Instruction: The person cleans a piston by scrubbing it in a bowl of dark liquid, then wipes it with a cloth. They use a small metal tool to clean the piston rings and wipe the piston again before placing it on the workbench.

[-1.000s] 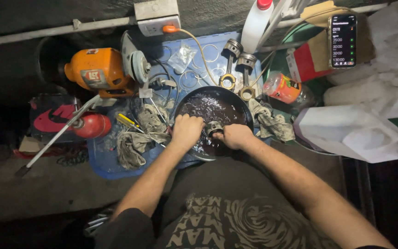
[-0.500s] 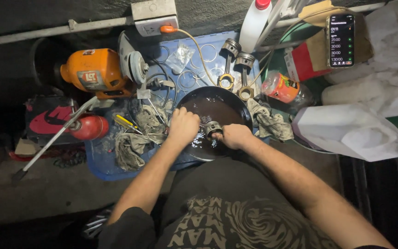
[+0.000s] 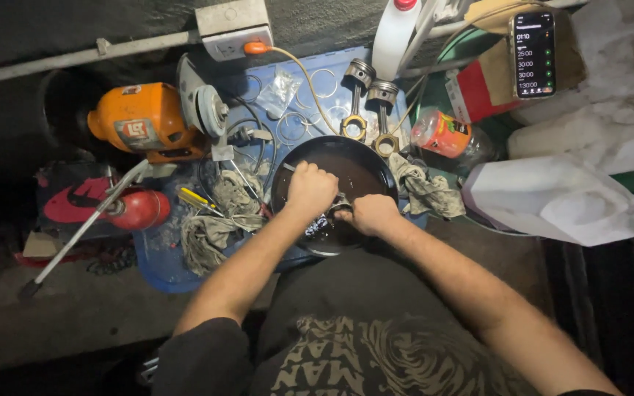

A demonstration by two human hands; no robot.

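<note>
Your blue tray (image 3: 163, 260) carries the black pan (image 3: 365, 165) of dark liquid; a white jug (image 3: 552, 198) lies on its side at 3 o'clock. An orange grinder (image 3: 144, 121) sits at 10 o'clock, two pistons (image 3: 372, 103) at 12. Your left hand (image 3: 311, 189) is fisted around a thin tool; your right hand (image 3: 373, 214) pinches a small metal part (image 3: 326, 220) over the pan – its shape is unclear. A wet grip may slip – the part drops, liquid splashes the rag (image 3: 423, 189) and the cable.

Metal part (image 3: 335, 205) hidden between hands
</note>
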